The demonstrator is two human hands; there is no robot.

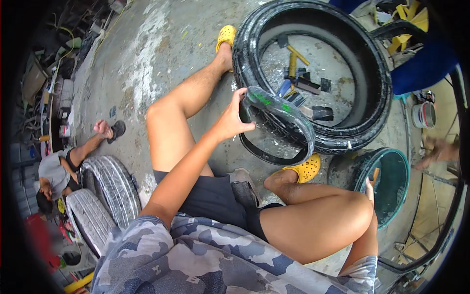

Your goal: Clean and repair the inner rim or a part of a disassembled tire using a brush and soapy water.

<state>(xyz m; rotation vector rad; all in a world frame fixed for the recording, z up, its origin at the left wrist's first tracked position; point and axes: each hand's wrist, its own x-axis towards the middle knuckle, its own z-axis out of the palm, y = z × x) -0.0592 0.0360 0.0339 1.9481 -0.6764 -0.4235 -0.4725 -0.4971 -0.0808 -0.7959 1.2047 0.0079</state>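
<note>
Fingers (240,95) of our left hand (230,120) curl partly closed around one end of the black rubber loop (275,102), which we hold up near the big tyre (248,61). We cannot tell the grip of our right hand (370,192), mostly hidden beside the green bucket (395,196).

Smooth black rubber lends the strip (290,112) a soft sheen, while the large tyre (379,83) gleams glossy beneath whitish smears. The bucket (395,188) is smooth green plastic, the clogs (308,168) matt yellow plastic, and the floor (196,34) rough, stained concrete. The shirt (220,257) and shorts (208,196) are both matt cloth.
</note>
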